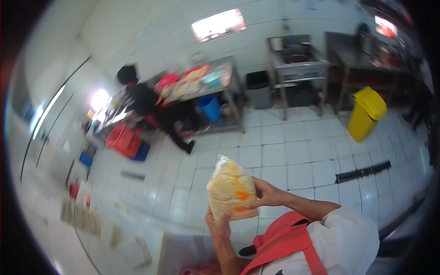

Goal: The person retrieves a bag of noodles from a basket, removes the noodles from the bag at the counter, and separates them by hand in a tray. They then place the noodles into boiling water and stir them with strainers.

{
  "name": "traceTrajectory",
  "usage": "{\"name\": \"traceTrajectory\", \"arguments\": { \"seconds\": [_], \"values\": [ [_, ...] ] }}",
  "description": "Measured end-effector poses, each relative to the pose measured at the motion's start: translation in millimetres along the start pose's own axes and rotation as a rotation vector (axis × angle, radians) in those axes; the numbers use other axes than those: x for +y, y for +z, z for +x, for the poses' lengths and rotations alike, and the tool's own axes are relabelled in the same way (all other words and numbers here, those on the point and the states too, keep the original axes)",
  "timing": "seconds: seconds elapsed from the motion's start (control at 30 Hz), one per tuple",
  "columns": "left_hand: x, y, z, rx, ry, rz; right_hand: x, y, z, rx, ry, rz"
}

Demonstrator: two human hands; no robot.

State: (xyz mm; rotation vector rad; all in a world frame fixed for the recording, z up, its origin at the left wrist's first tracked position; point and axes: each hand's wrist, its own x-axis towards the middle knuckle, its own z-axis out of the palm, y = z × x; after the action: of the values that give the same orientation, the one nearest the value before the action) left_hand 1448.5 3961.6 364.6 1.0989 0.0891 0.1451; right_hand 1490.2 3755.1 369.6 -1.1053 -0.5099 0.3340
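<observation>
A clear bag of pale, bread-like food (224, 190) with orange marks on its wrapping is held up over the tiled floor. My left hand (219, 224) grips its lower edge, fingers closed on it. On the bag's right side, my right hand (268, 193) is closed with fingers and thumb against the wrapping. The bag's twisted clear end points up and away from me. Below the bag is a grey bin or container (185, 250) with red material inside.
A person in black (146, 101) stands at a steel table (229, 73) with red trays. Red crate (123, 140), dark bin (259, 89), steel sink stand (300, 68) and yellow bin (366, 114) stand around. Blurred stacked packs (80, 215) are at lower left.
</observation>
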Motion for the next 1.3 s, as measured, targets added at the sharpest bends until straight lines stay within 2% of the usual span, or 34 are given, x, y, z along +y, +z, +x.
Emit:
{"name": "traceTrajectory", "arguments": {
  "seconds": [0.07, 0.1, 0.17, 0.27, 0.3, 0.37, 0.4, 0.47, 0.5, 0.67, 0.73, 0.77, 0.8, 0.83, 0.87, 0.93, 0.97, 1.03, 1.07, 1.13, 1.17, 1.2, 1.23, 1.27, 1.3],
  "values": [
    [-32, 56, 11, -0.368, -0.063, -0.093, -40, -37, -49, 0.162, 0.008, 0.026],
    [-46, 90, 14, -0.454, -0.119, -0.106, -51, -54, -73, 0.307, 0.004, -0.013],
    [-72, 162, 23, -0.421, -0.334, -0.012, -68, -89, -123, 0.558, -0.044, -0.067],
    [-131, 230, 26, -0.674, -0.525, -0.093, -86, -127, -189, 0.788, -0.161, -0.307],
    [-143, 255, 28, -0.781, -0.555, -0.084, -95, -129, -206, 0.8, -0.238, -0.275],
    [-166, 298, 5, -0.989, -0.427, -0.273, -108, -141, -241, 0.865, -0.329, -0.238],
    [-180, 318, 1, -1.019, -0.476, -0.29, -112, -149, -255, 0.923, -0.322, -0.252],
    [-206, 360, 8, -1.094, -0.557, -0.12, -123, -173, -274, 1.079, -0.312, -0.286],
    [-217, 384, 2, -1.024, -0.633, -0.081, -138, -183, -287, 1.132, -0.231, -0.319],
    [-303, 454, -21, -1.106, -0.669, -0.019, -157, -260, -360, 1.219, -0.186, -0.305],
    [-333, 488, -34, -1.297, -0.724, 0.135, -142, -305, -401, 1.241, -0.346, 0.104],
    [-348, 504, -39, -1.29, -0.726, 0.136, -138, -320, -421, 1.234, -0.399, 0.219],
    [-365, 525, -49, -1.392, -0.806, 0.207, -137, -334, -446, 1.229, -0.445, 0.319],
    [-384, 551, -66, -1.492, -0.889, 0.26, -130, -343, -473, 1.295, -0.456, 0.356],
    [-406, 576, -84, -1.491, -0.889, 0.209, -121, -350, -503, 1.363, -0.468, 0.378],
    [-454, 616, -113, -1.893, -0.961, 0.435, -124, -345, -551, 1.521, -0.561, 0.37],
    [-475, 639, -134, -2.003, -0.991, 0.447, -132, -337, -571, 1.594, -0.628, 0.376],
    [-510, 674, -174, -2.229, -1.019, 0.459, -132, -323, -608, 1.687, -0.811, 0.374],
    [-518, 701, -190, -2.258, -1.02, 0.461, -128, -319, -628, 1.711, -0.921, 0.353],
    [-530, 752, -232, -2.501, -1.151, 0.537, -122, -307, -661, 1.83, -1.142, 0.345],
    [-550, 773, -249, -2.537, -1.162, 0.537, -117, -305, -676, 1.858, -1.177, 0.332],
    [-577, 789, -264, -2.584, -1.171, 0.542, -112, -303, -691, 1.949, -1.31, 0.268],
    [-611, 804, -280, -2.469, -1.273, 0.565, -109, -303, -708, 2.034, -1.441, 0.196],
    [-643, 819, -296, -2.349, -1.362, 0.584, -104, -304, -727, 2.056, -1.472, 0.174],
    [-673, 835, -308, -2.163, -1.397, 0.682, -102, -308, -747, 2.109, -1.563, 0.16]
  ]
}}
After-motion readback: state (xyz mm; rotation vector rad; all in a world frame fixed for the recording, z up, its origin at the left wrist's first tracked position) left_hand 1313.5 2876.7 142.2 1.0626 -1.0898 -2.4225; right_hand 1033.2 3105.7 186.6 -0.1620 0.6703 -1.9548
